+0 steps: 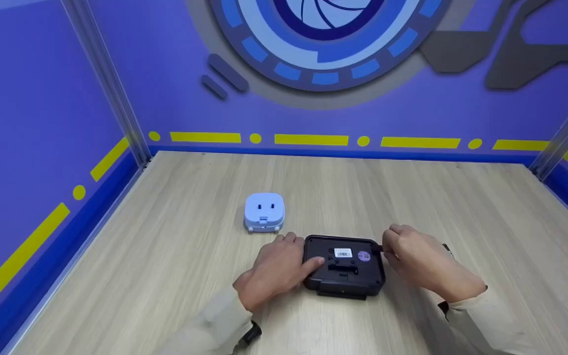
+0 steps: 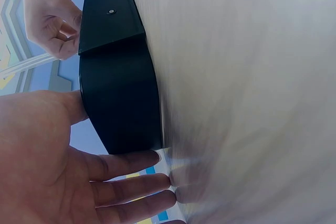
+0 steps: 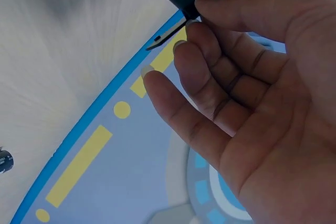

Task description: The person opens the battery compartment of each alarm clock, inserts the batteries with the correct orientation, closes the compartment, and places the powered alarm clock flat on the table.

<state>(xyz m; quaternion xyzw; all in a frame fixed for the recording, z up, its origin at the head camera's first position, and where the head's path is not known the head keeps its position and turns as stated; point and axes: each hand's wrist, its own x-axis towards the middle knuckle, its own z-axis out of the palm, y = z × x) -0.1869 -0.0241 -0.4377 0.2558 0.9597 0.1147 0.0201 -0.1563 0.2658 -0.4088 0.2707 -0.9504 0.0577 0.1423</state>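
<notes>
A black plastic case [image 1: 331,271] lies on the table, its recessed face with a white label [image 1: 343,253] and a round purple sticker [image 1: 364,256] turned up. My left hand [image 1: 279,264] holds its left side, thumb over the top and fingers extended along the side, fingertips at the tabletop in the left wrist view. At the far right corner, my right hand [image 1: 414,256] pinches the case's edge between thumb and forefinger. A thin dark strip [image 3: 168,36] juts from that corner past the fingertips. The other right fingers are bent.
A small light-blue rounded square device [image 1: 264,209] with two dark marks and little feet stands beyond my left hand. A small black object [image 1: 448,250] lies right of my right hand, partly hidden. Purple panels [image 1: 323,118] wall the wooden table [image 1: 205,187] at back and sides.
</notes>
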